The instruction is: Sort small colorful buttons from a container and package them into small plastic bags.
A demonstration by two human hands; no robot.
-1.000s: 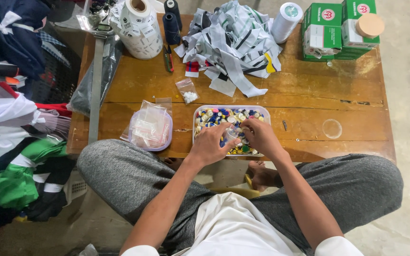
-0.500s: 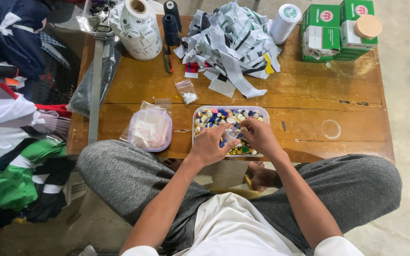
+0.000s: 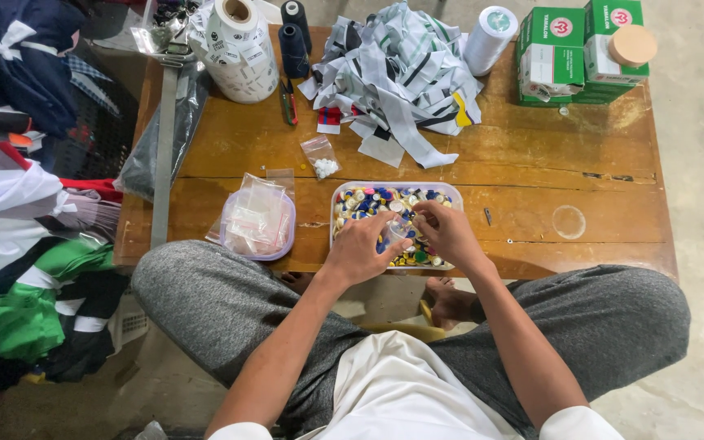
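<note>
Both our left hand [image 3: 358, 251] and right hand [image 3: 445, 232] pinch a small clear bag [image 3: 398, 231] together over the full button tray [image 3: 344, 192] at the tabletop's [image 3: 531, 163] near edge, sorting barely begun.

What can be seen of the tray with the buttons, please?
The tray is a shallow, clear plastic rectangle with rounded corners. It lies flat near the front edge of the wooden table, filled with small buttons in blue, yellow, white and pink. The left hand and right hand rest over it, hiding its near part.
</note>
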